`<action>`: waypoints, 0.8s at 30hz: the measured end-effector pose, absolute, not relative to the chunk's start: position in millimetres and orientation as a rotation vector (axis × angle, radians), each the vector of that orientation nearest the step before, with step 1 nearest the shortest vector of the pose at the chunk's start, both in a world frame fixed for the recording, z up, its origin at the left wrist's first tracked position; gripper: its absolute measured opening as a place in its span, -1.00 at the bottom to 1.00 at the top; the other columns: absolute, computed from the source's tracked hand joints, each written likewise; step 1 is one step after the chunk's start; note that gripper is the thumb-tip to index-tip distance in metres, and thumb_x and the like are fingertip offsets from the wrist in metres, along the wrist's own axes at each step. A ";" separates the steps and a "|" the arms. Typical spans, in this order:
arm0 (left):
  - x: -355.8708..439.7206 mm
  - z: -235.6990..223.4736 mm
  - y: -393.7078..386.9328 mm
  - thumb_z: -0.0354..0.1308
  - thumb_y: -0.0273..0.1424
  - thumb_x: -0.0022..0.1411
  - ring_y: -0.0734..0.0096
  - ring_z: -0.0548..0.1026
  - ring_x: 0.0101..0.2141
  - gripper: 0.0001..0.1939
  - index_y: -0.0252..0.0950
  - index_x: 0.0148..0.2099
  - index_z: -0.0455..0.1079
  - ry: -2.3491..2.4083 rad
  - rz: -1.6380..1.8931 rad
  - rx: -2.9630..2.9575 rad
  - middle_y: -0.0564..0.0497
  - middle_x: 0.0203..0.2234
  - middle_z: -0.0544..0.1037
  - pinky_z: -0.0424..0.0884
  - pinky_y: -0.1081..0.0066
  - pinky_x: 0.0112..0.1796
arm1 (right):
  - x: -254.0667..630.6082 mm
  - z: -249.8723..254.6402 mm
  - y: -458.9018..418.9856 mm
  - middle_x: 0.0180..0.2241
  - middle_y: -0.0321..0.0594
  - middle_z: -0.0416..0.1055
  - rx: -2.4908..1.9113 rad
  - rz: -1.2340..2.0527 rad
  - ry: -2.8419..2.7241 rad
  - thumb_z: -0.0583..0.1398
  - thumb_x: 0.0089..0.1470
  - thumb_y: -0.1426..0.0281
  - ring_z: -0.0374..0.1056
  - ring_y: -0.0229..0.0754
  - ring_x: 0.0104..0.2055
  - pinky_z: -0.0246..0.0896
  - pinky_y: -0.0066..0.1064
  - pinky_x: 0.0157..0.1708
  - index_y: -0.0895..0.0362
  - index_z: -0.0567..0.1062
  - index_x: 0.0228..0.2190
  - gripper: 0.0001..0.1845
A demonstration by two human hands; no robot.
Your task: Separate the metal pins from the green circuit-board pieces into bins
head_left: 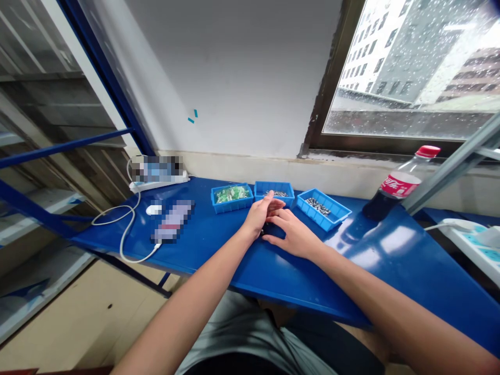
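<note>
My left hand (258, 214) stands on its edge on the blue table, fingers stretched out and thumb up. My right hand (292, 232) lies palm down beside it, fingers bent towards the left palm and thumb spread apart. Between the two, low on the tabletop, a small dark piece (262, 233) shows near the right thumb; its kind is too small to make out. Just beyond the hands is a blue tray (273, 186) of thin metal pieces. Another blue tray (233, 209) holds green and whitish bits, and a third tray (325, 221) holds short metal parts.
A cola bottle (394, 185) stands at the right by the window. To the left lie a blurred phone (172, 223) on a white cable (123, 242) and a small white object (153, 210). Power strips sit at the back left (160, 183) and far right (474, 247).
</note>
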State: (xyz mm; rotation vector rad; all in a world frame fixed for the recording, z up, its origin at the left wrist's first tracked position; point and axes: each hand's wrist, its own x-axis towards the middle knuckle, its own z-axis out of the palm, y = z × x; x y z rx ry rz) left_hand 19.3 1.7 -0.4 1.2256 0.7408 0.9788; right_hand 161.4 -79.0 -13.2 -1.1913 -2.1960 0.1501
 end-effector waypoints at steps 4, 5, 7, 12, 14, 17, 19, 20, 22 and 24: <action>18.4 -1.8 3.7 0.15 0.19 0.33 0.11 0.69 -0.11 -0.36 -0.35 -0.26 0.60 0.771 1.045 1.196 -0.24 -0.18 0.72 0.58 0.14 0.06 | 160.9 -15.3 -77.2 0.07 -0.05 0.46 -1.208 0.128 -2.205 0.30 0.30 0.26 0.36 0.15 0.15 0.38 0.11 0.16 -0.03 0.58 0.04 -0.72; 18.4 -2.4 4.0 0.16 0.19 0.33 0.11 0.69 -0.12 -0.36 -0.35 -0.26 0.60 0.773 1.042 1.194 -0.24 -0.18 0.72 0.58 0.14 0.05 | 160.3 -16.0 -76.5 0.07 -0.05 0.45 -1.208 0.116 -2.209 0.29 0.32 0.28 0.35 0.15 0.15 0.38 0.11 0.16 -0.04 0.60 0.03 -0.74; 18.9 -3.7 4.4 0.17 0.20 0.31 0.11 0.69 -0.13 -0.35 -0.36 -0.26 0.60 0.771 1.032 1.189 -0.24 -0.19 0.72 0.58 0.14 0.05 | 159.1 -17.5 -74.7 0.06 -0.04 0.45 -1.193 0.092 -2.219 0.26 0.34 0.31 0.35 0.15 0.15 0.38 0.12 0.16 -0.03 0.62 -0.01 -0.78; 19.3 -5.3 4.0 0.15 0.18 0.34 0.15 0.69 -0.17 -0.35 -0.36 -0.28 0.60 0.771 1.017 1.243 -0.21 -0.25 0.72 0.57 0.18 0.04 | 160.6 -19.8 -68.0 -0.04 -0.07 0.50 -1.158 0.092 -2.238 0.22 0.32 0.45 0.35 0.12 0.13 0.35 0.08 0.20 0.02 0.65 -0.09 -0.78; 18.5 -5.5 3.1 0.14 0.16 0.35 0.17 0.69 -0.19 -0.37 -0.36 -0.26 0.61 0.776 0.998 1.289 -0.19 -0.27 0.72 0.58 0.22 -0.03 | 163.8 -19.9 -65.5 -0.09 -0.07 0.51 -1.167 0.087 -2.247 0.19 0.31 0.50 0.37 0.10 0.10 0.36 0.06 0.19 0.05 0.65 -0.09 -0.74; 16.7 -6.9 1.6 0.11 0.13 0.38 0.20 0.67 -0.24 -0.38 -0.37 -0.20 0.63 0.782 0.971 1.371 -0.15 -0.29 0.71 0.57 0.31 -0.19 | 169.5 -19.7 -63.1 -0.16 -0.07 0.52 -1.176 0.064 -2.259 0.11 0.30 0.59 0.40 0.06 0.01 0.40 0.00 0.11 0.08 0.65 -0.13 -0.66; 15.4 -8.3 0.8 0.09 0.12 0.40 0.22 0.66 -0.26 -0.38 -0.37 -0.16 0.64 0.792 0.963 1.435 -0.14 -0.29 0.71 0.54 0.34 -0.24 | 173.0 -19.9 -62.1 -0.19 -0.07 0.54 -1.173 0.057 -2.255 0.09 0.28 0.62 0.41 0.04 -0.05 0.43 -0.06 0.04 0.09 0.64 -0.17 -0.64; 14.6 -8.9 0.3 0.08 0.12 0.41 0.22 0.65 -0.26 -0.38 -0.36 -0.14 0.64 0.801 0.961 1.465 -0.13 -0.29 0.71 0.53 0.35 -0.24 | 174.4 -20.4 -61.7 -0.19 -0.07 0.54 -1.170 0.059 -2.245 0.08 0.27 0.63 0.42 0.03 -0.07 0.43 -0.08 0.01 0.09 0.63 -0.20 -0.65; 13.0 -9.1 -0.7 0.06 0.12 0.42 0.21 0.65 -0.25 -0.37 -0.36 -0.11 0.64 0.822 0.960 1.518 -0.13 -0.28 0.70 0.53 0.34 -0.22 | 176.8 -21.9 -60.6 -0.17 -0.08 0.55 -1.167 0.078 -2.213 0.10 0.26 0.63 0.42 0.02 -0.10 0.43 -0.12 -0.03 0.10 0.60 -0.22 -0.68; 11.1 -7.9 -1.9 0.04 0.11 0.43 0.19 0.64 -0.22 -0.37 -0.35 -0.10 0.65 0.846 0.965 1.584 -0.12 -0.27 0.70 0.53 0.32 -0.18 | 178.1 -23.8 -59.2 -0.14 -0.09 0.55 -1.165 0.099 -2.182 0.11 0.24 0.64 0.43 0.01 -0.08 0.42 -0.15 -0.03 0.09 0.58 -0.21 -0.70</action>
